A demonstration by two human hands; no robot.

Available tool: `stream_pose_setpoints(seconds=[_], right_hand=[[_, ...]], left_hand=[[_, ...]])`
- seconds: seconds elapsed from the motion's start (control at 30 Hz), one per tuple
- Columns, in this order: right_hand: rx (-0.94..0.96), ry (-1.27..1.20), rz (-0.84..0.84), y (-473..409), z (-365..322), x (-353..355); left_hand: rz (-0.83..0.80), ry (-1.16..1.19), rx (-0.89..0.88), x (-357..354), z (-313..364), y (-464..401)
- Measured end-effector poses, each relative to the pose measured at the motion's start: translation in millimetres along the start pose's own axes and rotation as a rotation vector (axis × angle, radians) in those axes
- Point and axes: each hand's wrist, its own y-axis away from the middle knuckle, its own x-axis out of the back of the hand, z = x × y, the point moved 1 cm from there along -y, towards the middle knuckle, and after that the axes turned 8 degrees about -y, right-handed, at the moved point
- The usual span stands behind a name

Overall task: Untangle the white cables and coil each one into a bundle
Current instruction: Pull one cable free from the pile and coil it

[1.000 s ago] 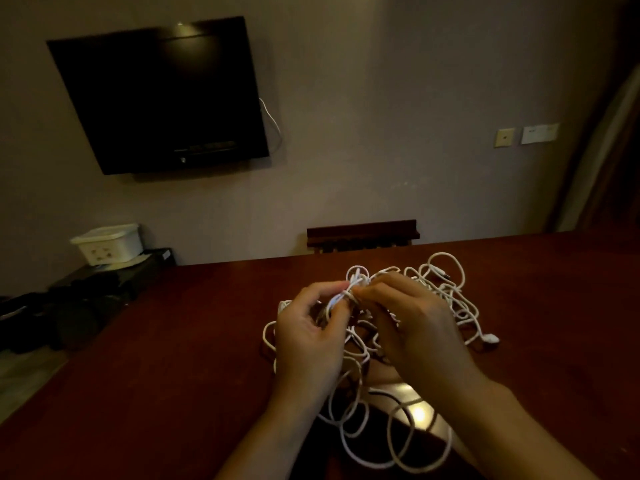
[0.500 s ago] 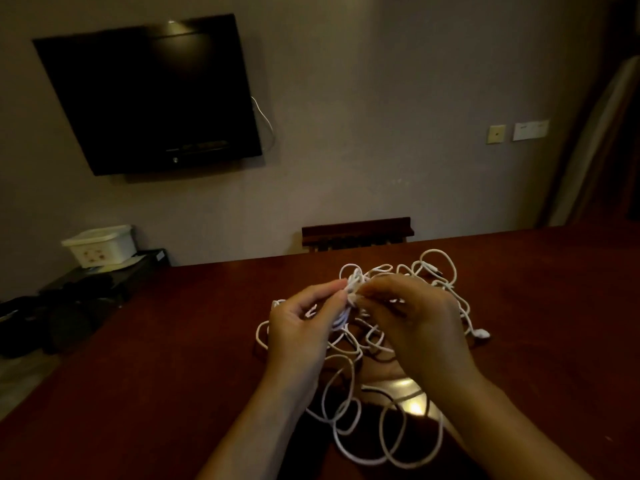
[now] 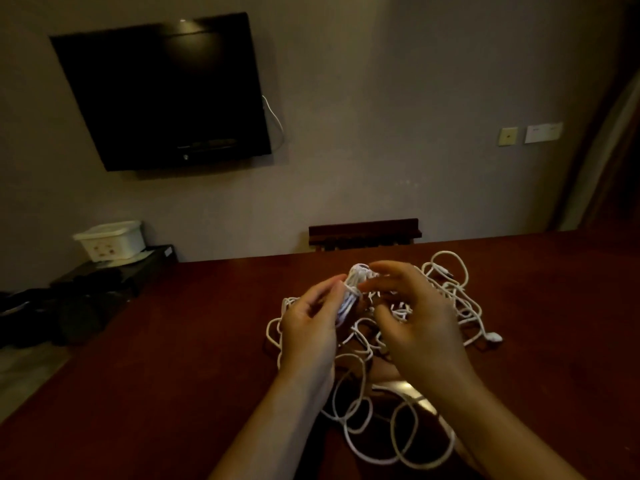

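The white cables (image 3: 453,299) lie as one loose tangle on the dark red table (image 3: 173,358), near its middle and just in front of the person; loops spread toward the far right, where a white plug end (image 3: 493,338) rests on the wood, and toward the near edge, where long loops trail between the forearms. At the top of the heap a short folded bunch of strands (image 3: 349,292) is lifted clear of the table, its long axis running from near-left up to far-right, the rounded end pointing away. The left hand (image 3: 308,327) pinches this bunch, thumb and fingers curled round its lower part. The right hand (image 3: 412,317) hovers just beside it with fingers bent and spread over the tangle; it is blurred, and whether its fingertips grasp a strand cannot be told. Behind the table stands a dark chair back (image 3: 363,232). To the far left a white tub (image 3: 110,240) sits on a low black stand (image 3: 131,268); its contents cannot be seen. A black television (image 3: 159,95) hangs on the wall, with wall plates (image 3: 530,133) at right.
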Motion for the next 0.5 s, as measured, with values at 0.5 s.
stream_pose_setpoints(seconds=[0.5], right_hand=[[-0.212,-0.194,-0.264,-3.3,1.1,-1.0]], left_hand=[[0.203,-0.532,-0.423,10.5,0.5,2.5]])
